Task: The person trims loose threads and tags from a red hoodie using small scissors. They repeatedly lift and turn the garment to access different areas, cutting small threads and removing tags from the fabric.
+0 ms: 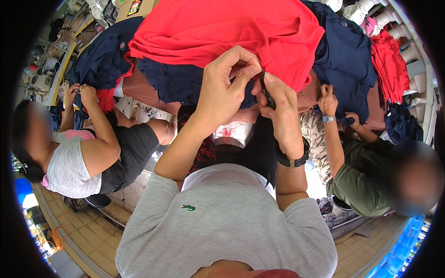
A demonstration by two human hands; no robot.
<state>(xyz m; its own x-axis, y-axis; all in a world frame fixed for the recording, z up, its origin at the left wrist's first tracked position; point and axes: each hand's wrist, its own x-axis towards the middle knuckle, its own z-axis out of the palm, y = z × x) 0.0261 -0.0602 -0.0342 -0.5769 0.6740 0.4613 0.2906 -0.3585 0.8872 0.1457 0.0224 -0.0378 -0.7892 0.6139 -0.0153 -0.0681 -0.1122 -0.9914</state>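
Note:
A red garment [222, 32] lies spread before me, its near edge hanging toward me. My left hand [226, 81] is closed, thumb and forefinger pinching that edge. Close beside it, my right hand [280, 95] is closed round small dark thread snips [267, 91], their tip pointing up at the pinched cloth. The fingers partly hide the snips, so I cannot tell whether the blades touch the fabric. A dark navy garment [169, 83] lies under the red one. Loose red threads [206, 153] cling to my dark legwear.
A brown-covered table [155, 99] holds the garments. Co-workers sit at both sides: one person's hands [82, 92] hold navy cloth at left, another's hand [328, 99] rests by a navy garment [345, 55] at right. Another red garment [389, 65] hangs over a white balustrade [417, 81].

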